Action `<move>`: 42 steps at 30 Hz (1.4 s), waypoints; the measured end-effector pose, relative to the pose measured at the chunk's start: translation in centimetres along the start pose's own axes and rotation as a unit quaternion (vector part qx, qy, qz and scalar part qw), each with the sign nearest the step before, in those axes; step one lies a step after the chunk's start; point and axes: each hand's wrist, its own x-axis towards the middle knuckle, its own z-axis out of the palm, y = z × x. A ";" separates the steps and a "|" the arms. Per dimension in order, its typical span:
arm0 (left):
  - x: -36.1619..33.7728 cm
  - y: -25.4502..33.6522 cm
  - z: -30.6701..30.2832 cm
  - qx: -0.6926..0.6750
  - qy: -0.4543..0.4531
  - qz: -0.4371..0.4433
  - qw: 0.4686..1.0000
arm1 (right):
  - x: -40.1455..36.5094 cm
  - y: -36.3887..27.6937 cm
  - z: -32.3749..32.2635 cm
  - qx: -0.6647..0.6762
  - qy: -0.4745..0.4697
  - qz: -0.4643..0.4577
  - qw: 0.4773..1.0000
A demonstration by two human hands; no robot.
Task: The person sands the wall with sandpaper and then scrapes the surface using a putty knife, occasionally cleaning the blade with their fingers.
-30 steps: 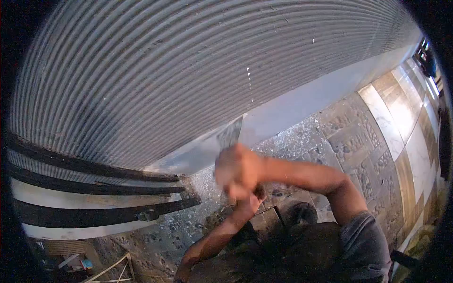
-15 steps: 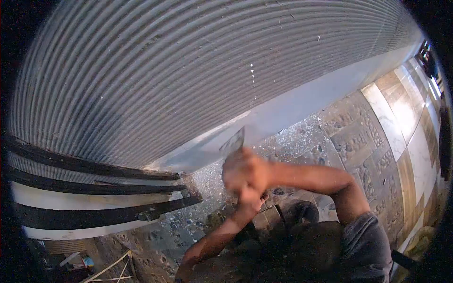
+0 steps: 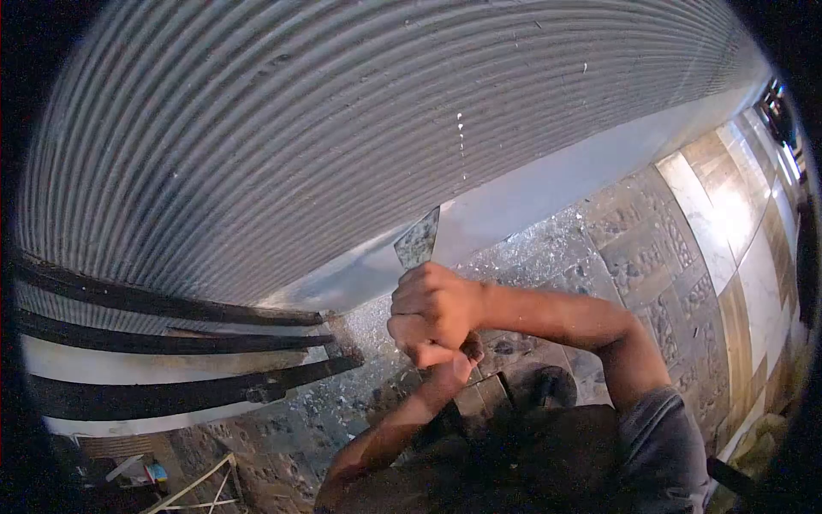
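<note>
A flat scraper blade [image 3: 419,241], grey and speckled, sticks up from my fists against the smooth strip [image 3: 548,186] at the base of the ribbed wall. Its handle is hidden in my grip. My right hand [image 3: 441,304] is closed round it, knuckles up. Just below, my left hand [image 3: 449,358] is closed too and touches my right hand; its fingers are partly covered. White flakes [image 3: 535,248] lie scattered on the floor along the wall's foot.
The ribbed metal wall [image 3: 342,137] fills the upper view. Dark bars [image 3: 163,397] run in from the left. Patterned floor tiles [image 3: 642,231] meet glossy light tiles [image 3: 741,197] at right. A pale wooden frame [image 3: 199,490] lies at bottom left.
Both hands have shifted slightly, mostly to the left, with the scraper still held. Hands and blade, blurred before, now look sharp.
</note>
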 end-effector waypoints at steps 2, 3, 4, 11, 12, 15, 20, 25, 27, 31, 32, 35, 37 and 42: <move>-0.4 0.3 -0.2 0.004 0.040 -0.013 0.999 | 0.7 -1.3 0.4 -0.006 0.009 0.003 1.000; -0.1 0.4 -0.3 0.002 0.075 -0.021 0.997 | 1.4 -2.4 0.3 0.017 0.017 -0.009 1.000; 0.1 0.4 -0.2 -0.001 0.111 -0.029 0.993 | 1.8 -3.0 0.1 0.042 0.025 -0.020 0.999; -1.0 -1.7 -4.5 -0.206 0.123 -0.057 0.969 | -2.3 0.7 -0.1 -0.014 -0.011 0.011 1.000; 2.5 -4.8 -9.1 0.199 -0.002 0.156 0.968 | -0.8 -1.3 -0.1 0.007 -0.002 -0.025 1.000; -1.0 -3.2 -7.4 0.646 -0.042 0.232 0.726 | 0.5 -2.0 -0.3 0.021 -0.012 -0.041 0.999; 0.2 -0.4 -0.8 0.322 0.142 0.087 0.932 | -0.6 -0.7 0.9 0.031 -0.011 0.008 0.999; 0.6 1.2 -0.8 0.012 0.149 -0.035 0.988 | -0.6 0.4 0.9 0.010 -0.040 -0.002 0.999; 0.4 1.8 -0.8 -0.143 0.149 -0.100 0.973 | -1.1 2.1 -0.3 -0.054 0.016 0.088 0.995; 0.4 4.6 8.0 -0.045 0.228 -0.041 0.972 | 0.4 -2.5 0.4 0.013 -0.004 0.013 1.000; 0.5 4.0 6.9 -0.049 0.229 -0.041 0.971 | 1.4 -3.3 0.3 0.008 -0.025 -0.007 1.000; 0.8 1.2 -0.1 -0.205 0.099 -0.057 0.972 | -2.0 2.7 0.6 -0.088 -0.011 0.032 0.996; 0.5 1.7 0.9 -0.159 0.080 -0.070 0.981 | -2.2 2.2 -0.7 -0.072 0.019 0.089 0.993; -0.1 2.8 5.2 -0.029 0.181 -0.005 0.983 | -2.6 -1.2 0.5 -0.037 -0.001 0.109 0.993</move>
